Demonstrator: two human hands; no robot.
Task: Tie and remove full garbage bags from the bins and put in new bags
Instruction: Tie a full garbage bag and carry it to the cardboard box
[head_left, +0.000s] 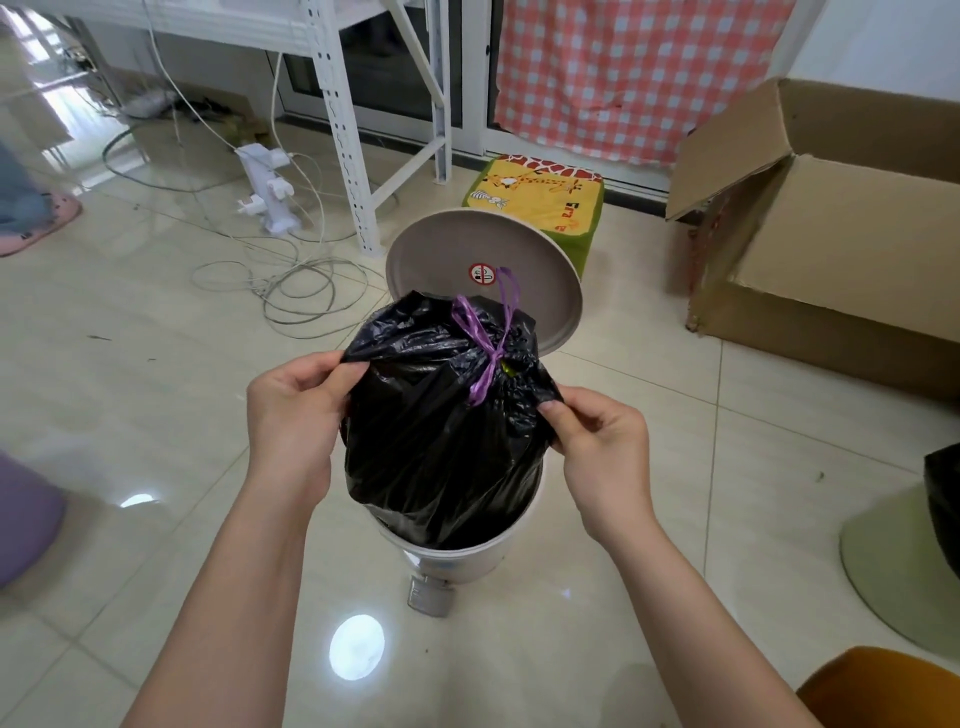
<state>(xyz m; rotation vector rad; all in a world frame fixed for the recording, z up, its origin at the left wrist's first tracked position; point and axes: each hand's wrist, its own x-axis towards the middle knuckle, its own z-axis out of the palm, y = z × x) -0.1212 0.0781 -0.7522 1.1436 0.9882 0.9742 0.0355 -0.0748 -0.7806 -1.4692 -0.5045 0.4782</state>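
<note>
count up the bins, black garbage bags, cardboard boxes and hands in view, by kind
Bins: 2, the pedal bin and a pale green one cut off at the right edge
Black garbage bags: 2, the tied bag and a liner
Cardboard boxes: 1
Hands: 2, left hand and right hand
Total: 7

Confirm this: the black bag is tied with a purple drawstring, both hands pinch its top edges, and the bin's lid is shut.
Wrong on the lid. The head view shows the bin with its lid open behind the black bag. The purple drawstring and both pinching hands, left hand and right hand, are right.
</note>
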